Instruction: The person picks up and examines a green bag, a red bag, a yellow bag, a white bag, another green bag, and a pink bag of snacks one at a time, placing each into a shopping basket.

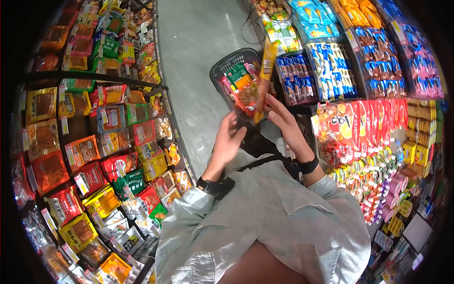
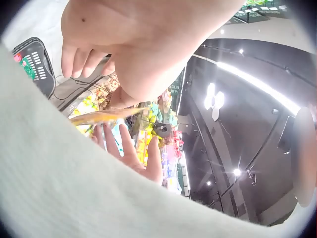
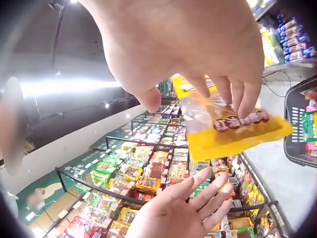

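Between the left hand (image 1: 229,141) and the right hand (image 1: 287,124), a yellow packet (image 1: 265,80) sits at the right fingertips, near the black basket (image 1: 231,60). The right grip is loosely extended, thumb apart, and I cannot tell whether its fingers touch the packet; the left grip is wide, fingers relaxed.

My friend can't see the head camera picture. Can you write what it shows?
A yellow packet is between a person's left hand and right hand, partly in front of a dark basket of snacks. Colourful packs line both sides of a grey floor.
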Action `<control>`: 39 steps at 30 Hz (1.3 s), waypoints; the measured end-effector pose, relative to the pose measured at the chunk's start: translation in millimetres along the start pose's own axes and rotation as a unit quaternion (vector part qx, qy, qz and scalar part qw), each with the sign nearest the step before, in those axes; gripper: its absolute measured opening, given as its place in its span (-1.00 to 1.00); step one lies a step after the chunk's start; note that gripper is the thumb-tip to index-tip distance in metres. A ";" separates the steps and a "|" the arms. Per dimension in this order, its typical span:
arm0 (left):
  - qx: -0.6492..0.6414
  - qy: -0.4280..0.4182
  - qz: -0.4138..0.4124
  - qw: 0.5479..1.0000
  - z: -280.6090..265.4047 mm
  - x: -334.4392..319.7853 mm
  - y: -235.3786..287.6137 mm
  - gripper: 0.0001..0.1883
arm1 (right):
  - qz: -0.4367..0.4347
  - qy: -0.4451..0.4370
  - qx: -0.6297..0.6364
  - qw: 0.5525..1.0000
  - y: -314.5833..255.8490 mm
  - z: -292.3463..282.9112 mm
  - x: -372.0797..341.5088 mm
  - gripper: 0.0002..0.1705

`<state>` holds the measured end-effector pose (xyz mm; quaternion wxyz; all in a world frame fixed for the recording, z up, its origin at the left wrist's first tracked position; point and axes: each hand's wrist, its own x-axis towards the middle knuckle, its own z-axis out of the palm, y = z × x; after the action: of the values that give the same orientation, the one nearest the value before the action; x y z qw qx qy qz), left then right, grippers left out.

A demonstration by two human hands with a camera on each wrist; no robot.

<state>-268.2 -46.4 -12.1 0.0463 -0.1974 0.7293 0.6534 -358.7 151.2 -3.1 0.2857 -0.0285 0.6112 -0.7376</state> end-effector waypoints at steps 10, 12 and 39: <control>-0.019 0.068 0.018 0.997 -39.3 -17.4 -41.0 -0.56 | 0.081 -0.094 -0.078 0.989 12.1 43.5 42.6 -0.65; -0.044 0.101 0.005 0.994 -65.3 -23.0 -41.6 -0.59 | 0.097 -0.112 -0.100 0.984 11.8 70.2 52.4 -0.68; -0.218 0.239 -0.058 0.944 -373.6 -75.7 -211.7 -0.73 | 0.155 -0.322 -0.207 0.911 47.8 411.9 147.8 -0.77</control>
<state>-53.8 -406.6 -132.4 -0.1361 -0.3947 0.5457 0.7265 -302.5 -285.2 11.1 0.5655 -0.2274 0.6217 -0.4919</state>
